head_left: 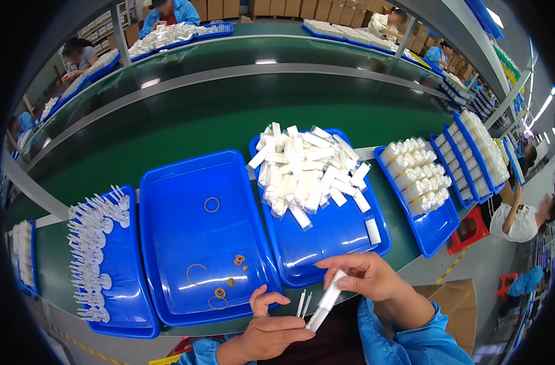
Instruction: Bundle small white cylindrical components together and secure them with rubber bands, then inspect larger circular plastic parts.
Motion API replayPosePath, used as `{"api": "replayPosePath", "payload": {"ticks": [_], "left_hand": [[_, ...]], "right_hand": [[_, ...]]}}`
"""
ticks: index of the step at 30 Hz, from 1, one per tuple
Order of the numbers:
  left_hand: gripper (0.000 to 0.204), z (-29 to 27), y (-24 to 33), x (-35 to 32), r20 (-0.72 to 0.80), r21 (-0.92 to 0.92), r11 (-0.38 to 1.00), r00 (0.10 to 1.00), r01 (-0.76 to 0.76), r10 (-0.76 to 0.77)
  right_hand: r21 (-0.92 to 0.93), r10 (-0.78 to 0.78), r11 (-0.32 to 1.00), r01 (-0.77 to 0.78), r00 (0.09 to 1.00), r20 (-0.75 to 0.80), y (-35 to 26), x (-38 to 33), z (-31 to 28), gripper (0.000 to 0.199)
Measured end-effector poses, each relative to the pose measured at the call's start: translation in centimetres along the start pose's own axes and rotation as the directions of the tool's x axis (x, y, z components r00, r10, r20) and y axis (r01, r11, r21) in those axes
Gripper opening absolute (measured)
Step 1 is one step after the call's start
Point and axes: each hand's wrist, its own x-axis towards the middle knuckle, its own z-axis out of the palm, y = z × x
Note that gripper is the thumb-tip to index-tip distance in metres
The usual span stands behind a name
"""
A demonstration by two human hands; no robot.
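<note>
Both hands (326, 304) pinch slim white clear-wrapped packet (327, 301), tilted, above blue tray (326, 243)

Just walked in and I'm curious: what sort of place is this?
Most likely a factory packing line. Green conveyor belts run past seated workers, and blue trays hold heaps of small white packets.

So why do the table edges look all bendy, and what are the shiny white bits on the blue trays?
Head view: the fisheye lens curves the conveyor edges toward the rim; ceiling lights glare on the middle tray and the belt; the corners are black; faraway people look blurry.
</note>
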Motion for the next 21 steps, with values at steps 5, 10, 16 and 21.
{"api": "replayPosePath", "payload": {"ticks": [5,10,16,21], "left_hand": [[0.013,0.0,0.0,-0.5,-0.002,-0.001,1.0,1.0,-0.008,0.008],[0.023,0.2,0.4,-0.1,-0.248,-0.138,0.978,0.951,0.154,-0.185],[0.022,-1.4,1.0,-0.7,-0.136,0.067,0.994,0.988,0.082,-0.072],[0.026,-2.6,0.3,-0.1,-0.27,-0.067,0.985,0.948,0.157,-0.169]], "right_hand": [[-0.31,-0.156,0.932,0.188,0.98,0.124,-0.4,-0.2,0.4,0.036],[-0.362,-0.218,0.891,0.274,0.958,0.189,0.8,0.5,2.5,0.041],[-0.444,-0.246,0.813,0.376,0.914,0.323,-0.3,2.3,3.1,0.041],[-0.514,-0.384,0.664,0.543,0.837,0.389,-2.5,5.9,0.6,0.046]]}}
